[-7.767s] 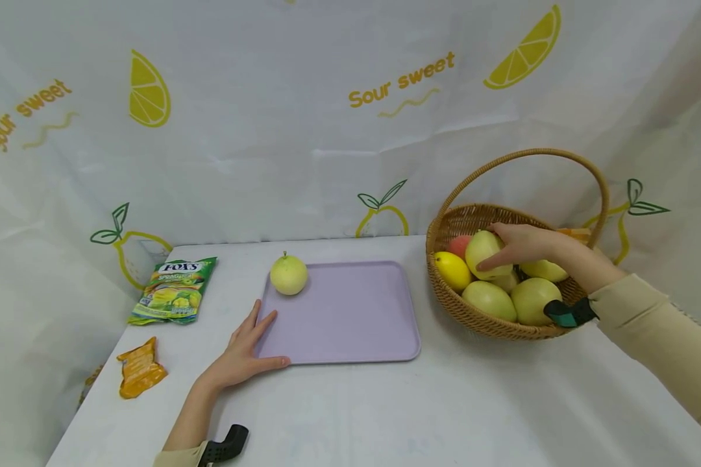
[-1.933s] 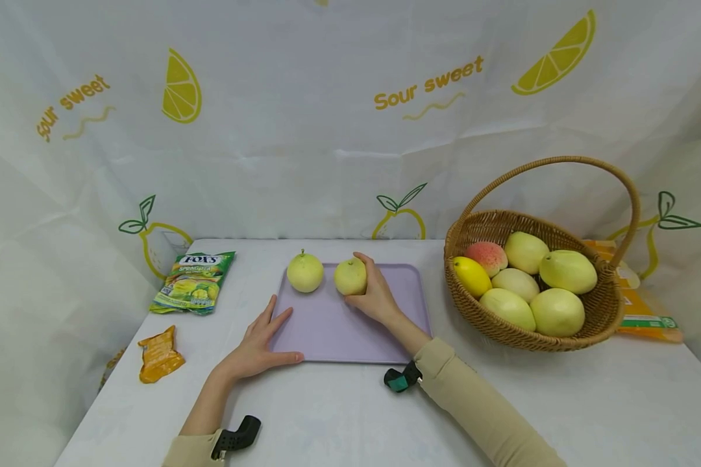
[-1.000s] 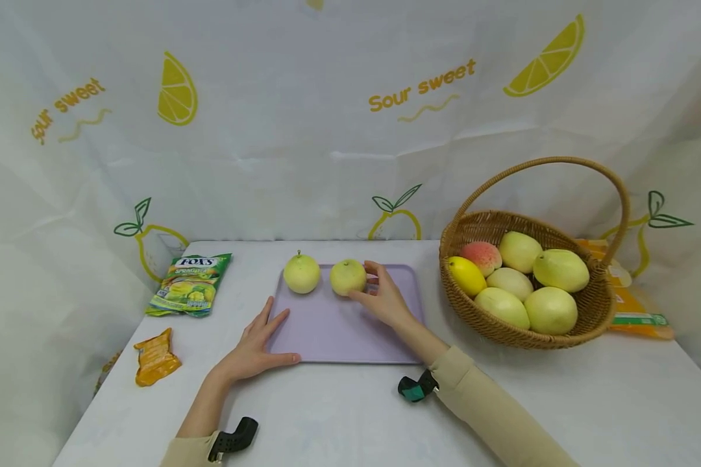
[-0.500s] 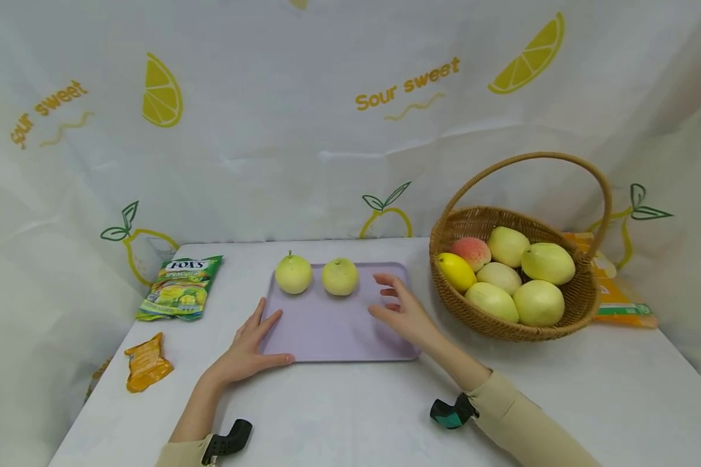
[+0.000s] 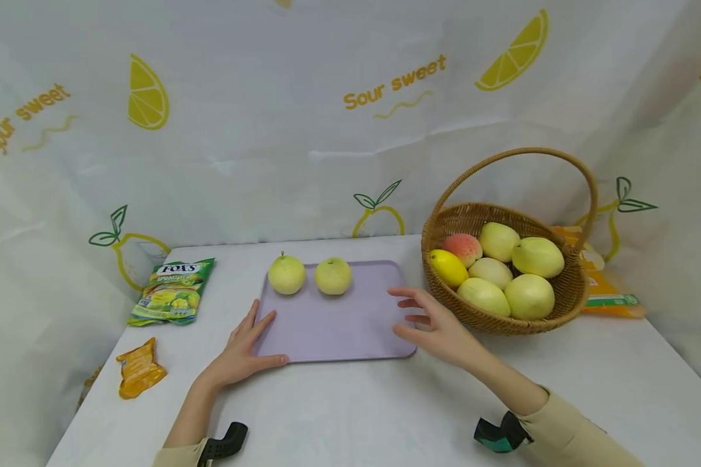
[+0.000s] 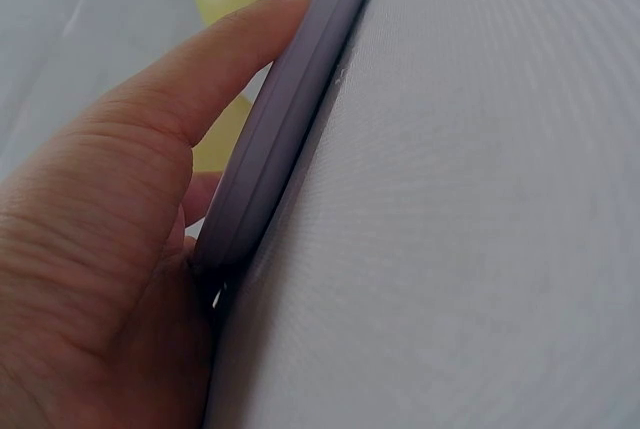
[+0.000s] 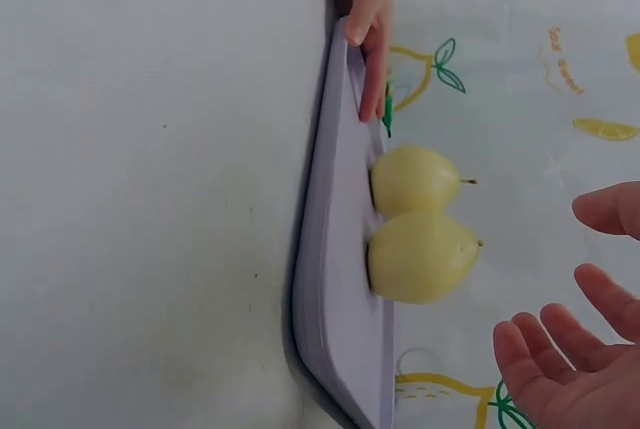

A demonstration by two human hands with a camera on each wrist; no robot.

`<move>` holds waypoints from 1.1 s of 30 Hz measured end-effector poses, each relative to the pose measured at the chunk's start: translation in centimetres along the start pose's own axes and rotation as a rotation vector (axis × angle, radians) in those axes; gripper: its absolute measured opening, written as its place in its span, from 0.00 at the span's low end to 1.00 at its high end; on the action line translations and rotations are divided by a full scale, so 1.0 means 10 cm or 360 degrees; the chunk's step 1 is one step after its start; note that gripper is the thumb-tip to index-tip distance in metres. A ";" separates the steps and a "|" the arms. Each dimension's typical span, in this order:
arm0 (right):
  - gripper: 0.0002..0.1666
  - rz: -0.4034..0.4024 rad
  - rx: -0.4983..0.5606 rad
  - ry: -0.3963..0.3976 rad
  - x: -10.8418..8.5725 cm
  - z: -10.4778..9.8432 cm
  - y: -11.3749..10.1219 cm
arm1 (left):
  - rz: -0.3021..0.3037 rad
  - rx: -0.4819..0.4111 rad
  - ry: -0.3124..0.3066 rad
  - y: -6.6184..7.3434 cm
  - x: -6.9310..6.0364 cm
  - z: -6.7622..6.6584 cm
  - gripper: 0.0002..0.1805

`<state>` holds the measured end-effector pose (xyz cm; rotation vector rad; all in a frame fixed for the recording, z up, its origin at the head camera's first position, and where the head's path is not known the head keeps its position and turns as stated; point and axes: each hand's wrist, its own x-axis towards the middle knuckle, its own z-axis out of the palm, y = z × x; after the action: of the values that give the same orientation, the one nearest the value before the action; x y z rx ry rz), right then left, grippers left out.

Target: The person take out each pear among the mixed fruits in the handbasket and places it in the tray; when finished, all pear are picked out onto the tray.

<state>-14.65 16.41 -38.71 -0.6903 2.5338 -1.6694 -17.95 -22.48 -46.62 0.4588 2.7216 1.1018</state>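
Observation:
Two pale yellow-green pears, a left pear (image 5: 287, 274) and a right pear (image 5: 333, 276), sit side by side at the back left of a lilac tray (image 5: 339, 331). My left hand (image 5: 239, 353) rests on the tray's near left corner, fingers spread and straight, thumb along the front rim. In the left wrist view the thumb (image 6: 240, 44) lies against the tray's edge. Over the tray's right side hangs my right hand (image 5: 438, 327), holding nothing, its fingers loosely bent and apart. Both pears also show in the right wrist view, apart from that hand.
At the right a handled wicker basket (image 5: 479, 316) holds several pears, a peach (image 5: 463, 249) and a lemon (image 5: 448, 268). Behind it lies an orange packet (image 5: 610, 295). A green candy bag (image 5: 172, 292) and a small orange wrapped snack (image 5: 140, 368) lie at the left.
My right hand took a pear from the basket, set it on the tray beside the first pear, let go and drew back rightwards. My left hand stayed on the tray corner.

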 end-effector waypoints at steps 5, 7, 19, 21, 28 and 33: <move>0.26 -0.0193 -0.0078 0.0042 -0.17 -0.16 -0.09 | 0.0001 0.0002 0.0003 0.01 0.00 0.00 0.54; 0.24 -0.0261 -0.0109 0.0051 -0.22 -0.23 -0.15 | 0.0013 0.0003 0.0005 0.01 -0.01 0.00 0.54; 0.22 -0.0341 -0.0437 0.0109 -0.37 -0.71 -0.33 | 0.0024 -0.0014 0.0007 0.00 -0.01 0.01 0.54; 0.22 -0.0344 -0.0580 0.0150 -0.37 -0.83 -0.33 | 0.0025 -0.0006 0.0004 0.00 -0.01 0.02 0.54; 0.22 -0.0279 -0.0961 0.0159 -0.30 -1.31 -0.28 | 0.0030 0.0001 0.0018 0.00 -0.01 0.00 0.54; 0.22 -0.0138 -0.1170 0.0048 -0.21 -1.59 -0.30 | 0.0022 0.0000 0.0020 0.00 -0.01 0.01 0.54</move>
<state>-15.90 29.99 -29.76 -0.8022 3.1669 -0.7107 -17.84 -22.46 -46.73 0.4727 2.7333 1.1115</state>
